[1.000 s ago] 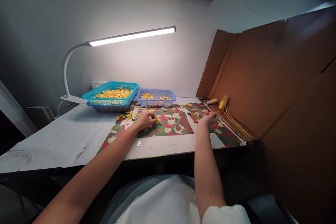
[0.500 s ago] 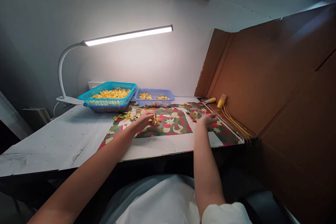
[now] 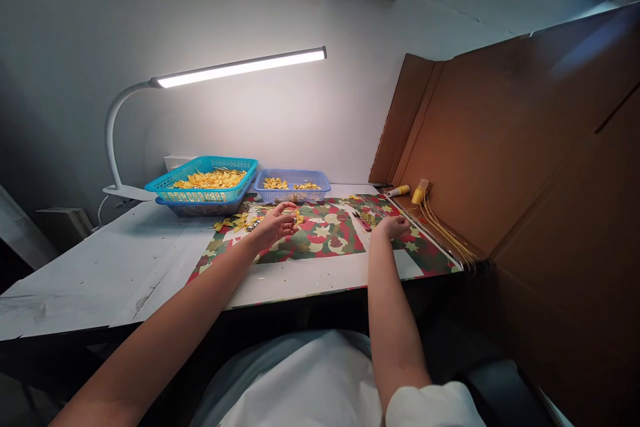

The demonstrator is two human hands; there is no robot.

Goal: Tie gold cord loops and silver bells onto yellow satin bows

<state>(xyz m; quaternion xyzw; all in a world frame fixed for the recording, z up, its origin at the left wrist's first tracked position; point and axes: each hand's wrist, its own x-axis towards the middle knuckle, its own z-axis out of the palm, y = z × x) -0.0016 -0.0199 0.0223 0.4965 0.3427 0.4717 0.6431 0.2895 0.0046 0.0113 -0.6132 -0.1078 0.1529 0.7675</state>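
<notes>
While my left hand point(image 3: 277, 225) pinches a small yellow bow point(image 3: 299, 217) at its fingertips, raised over the patterned sheet point(image 3: 320, 241), my right hand point(image 3: 396, 226) is curled well apart from it, and I cannot tell whether its fingers grip anything. Loose yellow bows point(image 3: 242, 221) lie just left of my left hand, and beyond it stand a lavender basket point(image 3: 293, 195) and, farther left, a turquoise basket point(image 3: 201, 195), both holding yellow pieces. A red-handled tool point(image 3: 362, 221) lies near my right hand, on its left; yellow strands point(image 3: 450, 237) spread to its right.
</notes>
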